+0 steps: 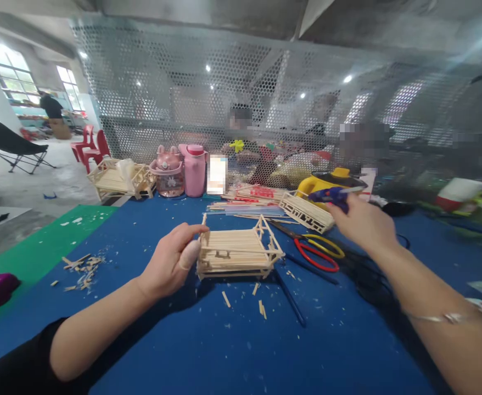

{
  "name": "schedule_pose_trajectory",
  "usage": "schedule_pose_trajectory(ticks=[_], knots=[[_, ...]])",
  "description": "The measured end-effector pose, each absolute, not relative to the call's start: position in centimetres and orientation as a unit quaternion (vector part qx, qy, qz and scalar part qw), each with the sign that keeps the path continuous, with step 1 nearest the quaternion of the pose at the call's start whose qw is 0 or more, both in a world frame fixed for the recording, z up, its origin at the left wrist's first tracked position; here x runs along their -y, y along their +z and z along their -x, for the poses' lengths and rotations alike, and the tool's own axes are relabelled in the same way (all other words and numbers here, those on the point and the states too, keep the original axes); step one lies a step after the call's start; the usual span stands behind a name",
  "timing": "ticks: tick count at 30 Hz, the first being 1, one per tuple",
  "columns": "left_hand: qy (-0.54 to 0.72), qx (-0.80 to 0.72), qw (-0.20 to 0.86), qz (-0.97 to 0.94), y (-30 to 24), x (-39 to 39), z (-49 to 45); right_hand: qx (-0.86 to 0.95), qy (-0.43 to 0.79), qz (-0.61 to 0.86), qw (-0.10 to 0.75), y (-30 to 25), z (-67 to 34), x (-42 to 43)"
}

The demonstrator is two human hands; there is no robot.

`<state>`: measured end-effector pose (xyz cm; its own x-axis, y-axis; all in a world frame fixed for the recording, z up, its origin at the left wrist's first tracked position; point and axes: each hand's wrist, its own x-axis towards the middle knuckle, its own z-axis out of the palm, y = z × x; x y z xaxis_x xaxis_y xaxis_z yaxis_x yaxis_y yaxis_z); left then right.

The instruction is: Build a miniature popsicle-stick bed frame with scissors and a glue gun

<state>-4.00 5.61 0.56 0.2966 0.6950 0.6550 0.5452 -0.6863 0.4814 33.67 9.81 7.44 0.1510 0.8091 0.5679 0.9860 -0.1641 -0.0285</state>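
Note:
My left hand is closed on the left corner of a small model built of wooden sticks, thumb and forefinger at its corner post. The model has a slatted floor and railings, and it rests on the blue tabletop. My right hand is wrapped round a blue glue gun, held up at the back right in front of a yellow and black pot-like container. Below the glue gun lies a stick-built railing panel. Scissors with red and yellow handles lie right of the model.
Wooden sticks lie in a pile at the back. A pink jug, a pink bottle and another stick model stand behind. Wood scraps are scattered left. A perforated metal screen borders the table's back; people sit beyond.

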Motion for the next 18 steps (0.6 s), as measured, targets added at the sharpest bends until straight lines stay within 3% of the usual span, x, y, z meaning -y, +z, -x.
schedule_pose_trajectory(ticks=[3, 11, 15, 18], knots=[[0.495, -0.404, 0.109, -0.762, 0.0, -5.7, 4.6, 0.585, -0.193, 0.784, 0.080, 6.3, -34.2, -12.7], [0.538, -0.418, 0.099, -0.725, -0.2, -4.2, 4.2, 0.596, -0.168, 0.785, 0.027, 5.3, -35.9, -17.1], [0.568, -0.377, 0.118, -0.722, 0.0, -2.7, 3.3, 0.595, -0.190, 0.778, 0.070, 6.0, -35.0, -16.4], [0.567, -0.329, 0.175, -0.734, -0.1, -1.6, 2.5, 0.602, -0.317, 0.701, 0.211, 7.0, -31.4, -12.7]])
